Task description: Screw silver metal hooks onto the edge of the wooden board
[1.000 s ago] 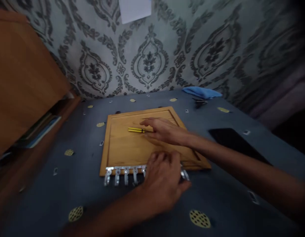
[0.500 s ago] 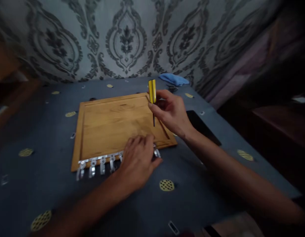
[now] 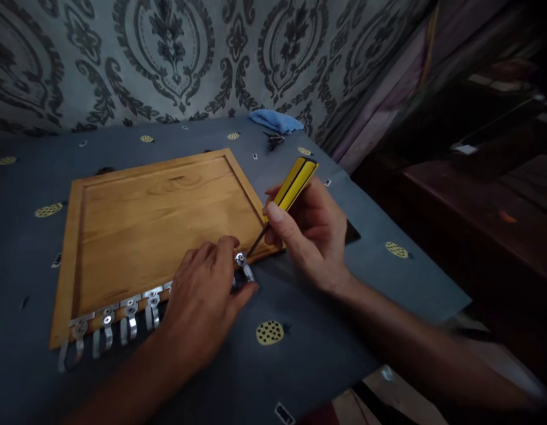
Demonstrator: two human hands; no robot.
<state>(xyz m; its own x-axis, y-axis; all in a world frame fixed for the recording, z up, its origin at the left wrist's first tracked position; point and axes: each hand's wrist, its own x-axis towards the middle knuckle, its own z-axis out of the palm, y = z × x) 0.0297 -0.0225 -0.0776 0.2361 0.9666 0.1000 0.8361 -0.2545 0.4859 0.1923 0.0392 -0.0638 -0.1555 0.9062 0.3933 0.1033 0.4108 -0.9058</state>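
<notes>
board [image 3: 167, 218] on table [image 3: 326, 336] | hook rail [image 3: 130, 307] along near edge | cloth [image 3: 277, 121] behind, right

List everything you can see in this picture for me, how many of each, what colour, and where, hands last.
wooden panel: 1, yellowish brown, flat on the tablecloth
hook rail: 1, silvery, along the panel's near edge, partly hidden
screwdriver: 1, yellow-and-black handle, tip near the rail's right end
tablecloth: 1, blue-grey with yellow pineapples, under the panel
cloth: 1, blue, far side, by the wall
small dark item: 1, black, just before the cloth, unclear
flat thing: 1, black, mostly hidden behind the right hand
wall: 1, grey patterned, behind
furniture: count unclear, dark reddish, right, dim
left hand: 1, bare, over the rail
right hand: 1, bare, holding the screwdriver
</notes>
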